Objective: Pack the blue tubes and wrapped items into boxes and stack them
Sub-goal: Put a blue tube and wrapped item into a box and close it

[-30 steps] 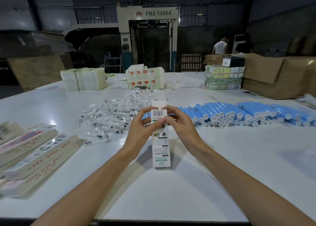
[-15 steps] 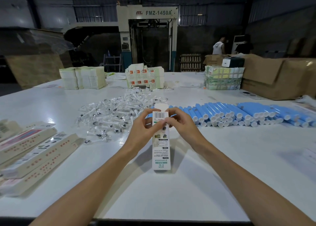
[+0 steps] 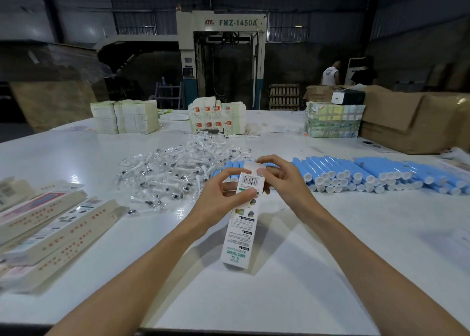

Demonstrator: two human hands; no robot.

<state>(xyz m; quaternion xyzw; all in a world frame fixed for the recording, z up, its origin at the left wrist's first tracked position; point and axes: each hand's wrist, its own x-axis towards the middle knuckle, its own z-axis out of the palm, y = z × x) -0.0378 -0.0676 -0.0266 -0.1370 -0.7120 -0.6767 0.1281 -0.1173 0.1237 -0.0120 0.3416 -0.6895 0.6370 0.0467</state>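
I hold a long white printed box [image 3: 240, 231] upright over the middle of the table, its barcode end up. My left hand [image 3: 218, 200] grips its upper left side with thumb on the front. My right hand [image 3: 284, 183] curls round the top right, fingers at the top flap. Behind my hands a row of blue tubes [image 3: 368, 175] with white caps lies on the table to the right. A heap of clear-wrapped items [image 3: 173, 175] lies to the left of them. Several closed boxes [image 3: 58, 231] lie stacked at the left edge.
Stacks of flat white cartons [image 3: 124, 116] and printed cartons [image 3: 217, 118] stand at the table's far side. A taped bundle [image 3: 333, 122] and brown cardboard boxes [image 3: 412, 122] stand at the far right. Two people [image 3: 330, 74] stand by a machine behind.
The box has tilted slightly, its bottom end swinging left. My right fingers have moved over the top flap and pressed it down toward the opening.
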